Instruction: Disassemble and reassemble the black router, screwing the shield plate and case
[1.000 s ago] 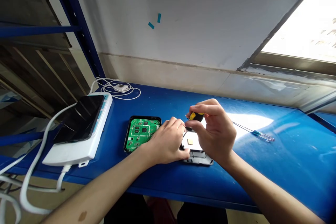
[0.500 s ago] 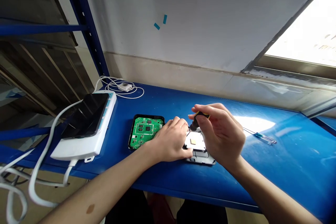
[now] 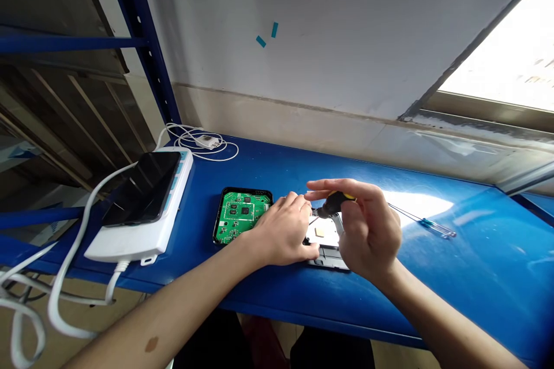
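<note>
Gripping the black-and-yellow screwdriver (image 3: 335, 203) in my right hand (image 3: 374, 230), I have thumb and fingers closed about its handle, the forefinger stretched out over the top toward nine o'clock. The shaft slants down toward seven o'clock, over the upper part of the white plate (image 3: 331, 235); from this view I cannot tell whether the tip touches it. That plate sits at about half past four from the centre of my view, with a small tan square pad (image 3: 319, 233) on its face. It lies over a grey shell (image 3: 331, 259), which shows along the plate's six o'clock side.

My left hand (image 3: 281, 236) covers the plate's nine o'clock edge, fingers bent at the upper corner and thumb pressed at the lower one, so the grip is closed on the plate. Some of the contact is hidden beneath the palm.

At seven o'clock I have a green circuit board (image 3: 238, 216) in a black casing (image 3: 249, 189), just beside the left hand. At four o'clock a clear-handled screwdriver (image 3: 439, 229) lies on the blue table (image 3: 476, 253), well apart from both hands. Toward eight o'clock there is a white power strip (image 3: 121, 245) with a dark phone (image 3: 142, 187) lying on it, and at half past nine a white adapter (image 3: 208, 141) rests among loops of cable.
</note>
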### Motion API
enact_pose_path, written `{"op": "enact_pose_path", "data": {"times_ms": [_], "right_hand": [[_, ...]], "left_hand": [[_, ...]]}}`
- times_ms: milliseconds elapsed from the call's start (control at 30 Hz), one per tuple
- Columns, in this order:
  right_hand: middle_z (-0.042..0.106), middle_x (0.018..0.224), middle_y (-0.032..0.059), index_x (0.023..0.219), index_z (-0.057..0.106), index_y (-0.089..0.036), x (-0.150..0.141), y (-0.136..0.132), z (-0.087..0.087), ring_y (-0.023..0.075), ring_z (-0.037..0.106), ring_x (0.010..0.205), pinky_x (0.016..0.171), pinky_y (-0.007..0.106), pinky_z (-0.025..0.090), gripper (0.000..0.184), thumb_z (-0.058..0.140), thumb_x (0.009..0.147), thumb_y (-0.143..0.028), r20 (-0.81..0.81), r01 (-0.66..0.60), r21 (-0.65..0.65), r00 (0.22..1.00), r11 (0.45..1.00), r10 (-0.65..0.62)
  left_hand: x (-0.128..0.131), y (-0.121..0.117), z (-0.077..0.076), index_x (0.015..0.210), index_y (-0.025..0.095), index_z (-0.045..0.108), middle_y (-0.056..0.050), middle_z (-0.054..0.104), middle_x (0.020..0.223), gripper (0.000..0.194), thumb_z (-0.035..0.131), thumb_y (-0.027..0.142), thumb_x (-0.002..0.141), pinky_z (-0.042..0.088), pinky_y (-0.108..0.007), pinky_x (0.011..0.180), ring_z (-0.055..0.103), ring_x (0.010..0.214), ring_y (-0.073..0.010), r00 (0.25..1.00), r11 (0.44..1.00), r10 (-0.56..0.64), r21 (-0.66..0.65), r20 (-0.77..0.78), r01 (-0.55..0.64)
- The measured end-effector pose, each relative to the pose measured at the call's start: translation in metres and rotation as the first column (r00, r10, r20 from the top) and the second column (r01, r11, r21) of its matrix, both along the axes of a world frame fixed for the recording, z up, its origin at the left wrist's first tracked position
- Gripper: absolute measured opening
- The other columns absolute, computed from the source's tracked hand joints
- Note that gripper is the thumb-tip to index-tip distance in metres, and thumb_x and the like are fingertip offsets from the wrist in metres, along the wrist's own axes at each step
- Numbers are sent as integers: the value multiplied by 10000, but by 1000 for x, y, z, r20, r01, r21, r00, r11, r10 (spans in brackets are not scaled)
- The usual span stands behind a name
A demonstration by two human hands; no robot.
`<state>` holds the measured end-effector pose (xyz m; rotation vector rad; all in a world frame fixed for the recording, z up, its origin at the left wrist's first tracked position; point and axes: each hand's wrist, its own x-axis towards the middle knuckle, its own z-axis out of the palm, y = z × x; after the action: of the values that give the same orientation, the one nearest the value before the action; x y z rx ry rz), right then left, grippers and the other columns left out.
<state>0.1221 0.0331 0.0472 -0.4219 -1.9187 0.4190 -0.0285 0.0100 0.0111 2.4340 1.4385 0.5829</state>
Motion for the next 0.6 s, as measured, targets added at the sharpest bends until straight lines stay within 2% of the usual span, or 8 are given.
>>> {"op": "enact_pose_path", "data": {"times_ms": [67, 167, 233, 367, 500, 600], "right_hand": [[728, 1115, 62, 1254, 639, -286, 0, 1, 1, 201, 750, 913, 766, 397, 626, 330, 472, 1021, -122, -6, 2, 16, 1000, 1000, -2], [685, 1046, 52, 1179, 696, -282, 0, 3, 2, 189, 717, 838, 688, 367, 605, 291, 664, 935, -125, -17, 62, 66, 998, 996, -61], [705, 1012, 43, 1185, 696, -280, 0, 3, 2, 177, 722, 826, 669, 344, 601, 287, 642, 953, -120, -18, 97, 49, 995, 994, -97], [751, 1134, 56, 1208, 651, -270, 0, 5, 2, 178, 753, 936, 774, 368, 627, 280, 445, 1054, -160, -24, 78, -59, 997, 995, -80], [695, 1072, 33, 1105, 690, -274, 0, 12, 2, 181, 733, 864, 755, 381, 624, 152, 662, 965, -221, -62, 100, -85, 993, 991, -105], [725, 999, 13, 1063, 701, -277, 0, 12, 4, 176, 747, 840, 717, 357, 624, 121, 644, 977, -213, -42, 177, -115, 982, 977, -183]], "left_hand": [[0, 0, -1, 1197, 85, 600, -202, 616, 1279, 503, 713, 420, 839, 504, -484, 1026, 558, 1216, -373, 1000, 1000, 6, 7, -5, -6], [0, 0, -2, 1154, 99, 618, -170, 633, 1203, 459, 702, 433, 850, 515, -465, 996, 571, 1145, -349, 1000, 1000, 5, 12, -14, -5], [0, 0, -1, 1136, 113, 618, -154, 633, 1179, 443, 705, 438, 848, 515, -457, 990, 564, 1125, -337, 1000, 1000, 5, 13, -20, -4], [-1, -1, 0, 1082, 120, 617, -141, 624, 1141, 414, 723, 434, 834, 510, -457, 977, 550, 1098, -327, 999, 1000, 7, 12, -35, -7], [-1, 0, 2, 1095, 135, 602, -124, 621, 1158, 407, 714, 435, 844, 506, -435, 953, 545, 1093, -311, 999, 1000, 3, 9, -38, -3], [-1, 0, 3, 1072, 135, 598, -118, 616, 1156, 385, 708, 429, 847, 501, -411, 949, 542, 1091, -296, 999, 1000, 3, 7, -34, -3]]}}
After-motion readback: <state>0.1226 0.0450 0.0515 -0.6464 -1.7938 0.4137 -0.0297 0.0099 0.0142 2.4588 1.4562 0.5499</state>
